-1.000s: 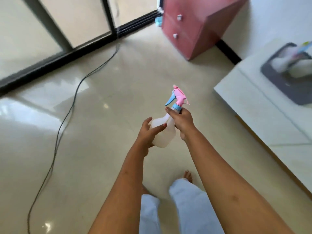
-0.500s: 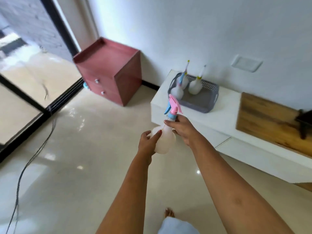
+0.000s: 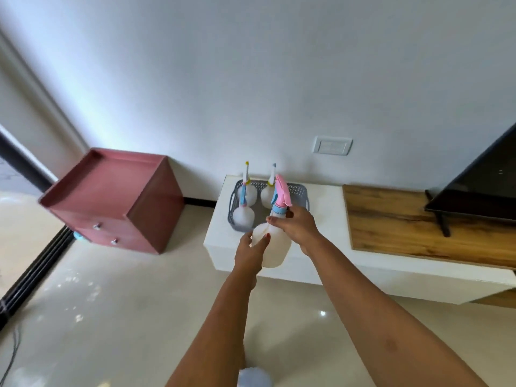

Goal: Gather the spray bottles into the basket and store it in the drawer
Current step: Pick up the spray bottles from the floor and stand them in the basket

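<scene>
Between your two hands sits one spray bottle (image 3: 272,247), upright, with a pink trigger head. Your left hand (image 3: 250,254) wraps the white body from the left; your right hand (image 3: 297,227) is clamped around the neck under the head. Both grips are closed on this bottle. Just beyond the grip, one grey basket (image 3: 303,192) rests on the white table (image 3: 326,219) and contains three spray bottles (image 3: 243,217), all upright. Left of the grip stands one pink cabinet (image 3: 117,199) with two drawers (image 3: 103,233), each closed.
</scene>
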